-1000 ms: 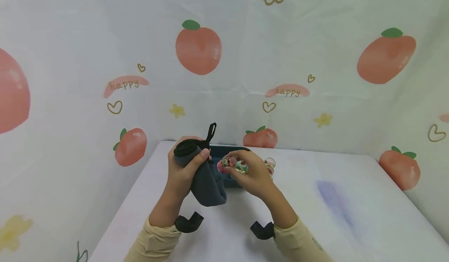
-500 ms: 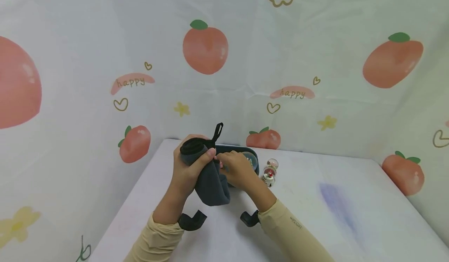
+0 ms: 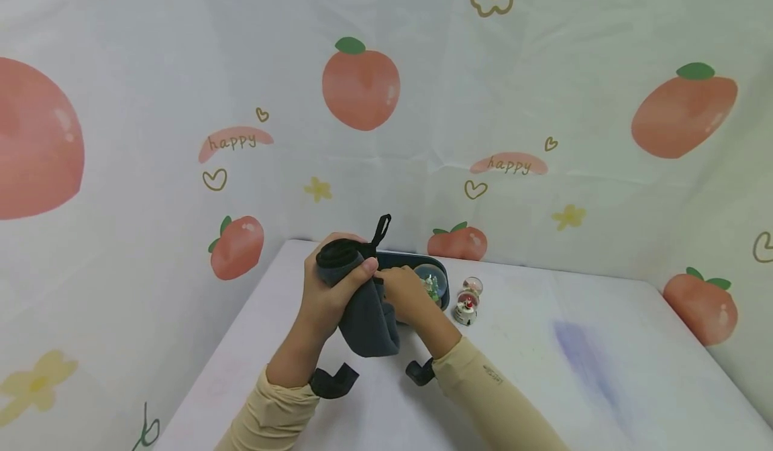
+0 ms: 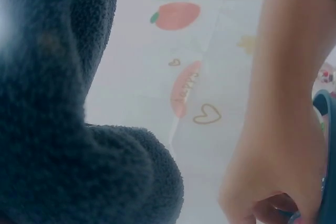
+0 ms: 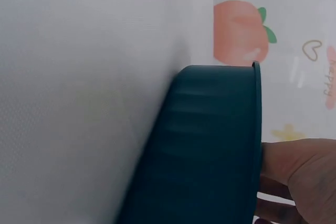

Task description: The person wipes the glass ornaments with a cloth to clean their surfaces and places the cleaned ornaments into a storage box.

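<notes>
My left hand (image 3: pixel 323 296) grips a folded blue-grey towel (image 3: pixel 365 323) with a black inside and a black hanging loop. The towel's fuzzy surface fills the left side of the left wrist view. My right hand (image 3: pixel 410 294) reaches over the near side of a dark blue tray (image 5: pixel 210 140), close beside the towel. Its fingers are curled round a small snow globe, mostly hidden; only a bluish and pink bit shows in the left wrist view. A larger snow globe (image 3: pixel 431 283) with green and white figures sits in the tray's right end.
Right of the tray, small snow globes (image 3: pixel 468 303) stand on the white table (image 3: pixel 513 370), one with a red figure. A printed cloth backdrop (image 3: pixel 423 102) rises behind the table. A purple smudge (image 3: pixel 582 354) marks the tabletop at right.
My right hand has carried the small snow globe left and down into the tray, uncovering the globes on the table. My left hand keeps its grip on the towel.
</notes>
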